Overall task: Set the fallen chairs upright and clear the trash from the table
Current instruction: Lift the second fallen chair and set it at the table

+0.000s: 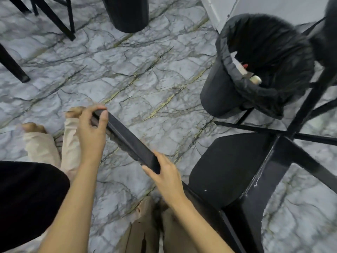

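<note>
Low over the grey marble-patterned floor with its dark and gold veins, a black chair with a flat seat and slim metal legs lies tipped, its seat panel facing the camera and its crossed legs and braces reaching up and to the right. Its long black top rail runs diagonally from upper left to lower right across the middle of the view. The left hand pinches the upper end of that rail, thumb and fingers curled around its corner. The right hand closes on the lower end of the same rail, fingers wrapped under its edge. Beyond the chair, at upper right, stands a round black trash bin lined with a dark plastic bag; pale scraps and something small and red lie inside it near the rim, and one chair leg crosses in front of it. A dark cylindrical base stands at the top centre, and thin black legs of other furniture show at the upper left. Bare feet below pale trouser cuffs rest on the floor at the left, just behind the left hand. No table top is in view.
</note>
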